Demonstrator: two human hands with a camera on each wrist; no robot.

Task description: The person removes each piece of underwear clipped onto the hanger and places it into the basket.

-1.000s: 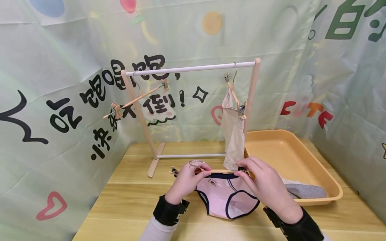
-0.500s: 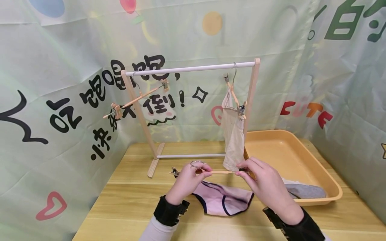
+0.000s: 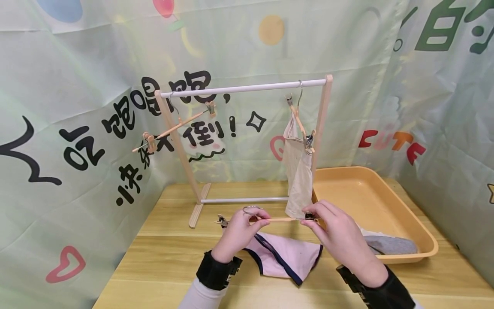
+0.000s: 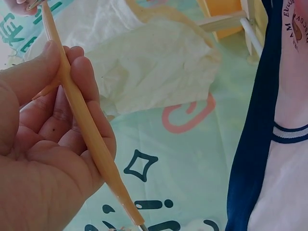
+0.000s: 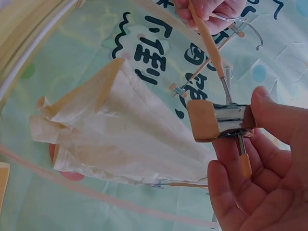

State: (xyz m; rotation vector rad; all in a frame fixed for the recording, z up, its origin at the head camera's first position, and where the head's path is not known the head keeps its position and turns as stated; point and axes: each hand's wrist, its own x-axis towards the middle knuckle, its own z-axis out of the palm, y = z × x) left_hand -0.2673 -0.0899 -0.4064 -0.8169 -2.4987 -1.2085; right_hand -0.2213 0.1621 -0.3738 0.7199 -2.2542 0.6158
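My left hand (image 3: 243,229) holds the wooden bar of a clip hanger (image 3: 283,220) near its middle, and the metal hook stands up by its fingers. Pink underpants (image 3: 283,253) with navy trim droop below the bar. Their right side hangs loose and folded; the left attachment is partly hidden by my hand, near the left clip (image 3: 222,220). My right hand (image 3: 339,231) pinches the hanger's right clip (image 5: 216,120) between thumb and finger. No cloth shows in that clip. In the left wrist view the underpants (image 4: 274,159) hang at the right edge.
A small wooden rack (image 3: 247,89) stands behind my hands. A bare clip hanger (image 3: 181,124) hangs at its left, and cream cloth (image 3: 300,180) hangs clipped at its right. The yellow tray (image 3: 347,184) at right contains grey and white cloth (image 3: 393,244).
The underpants' right side has come away from the right clip and dropped, folding over toward the lower middle. Both hands stay nearly where they were on the hanger.
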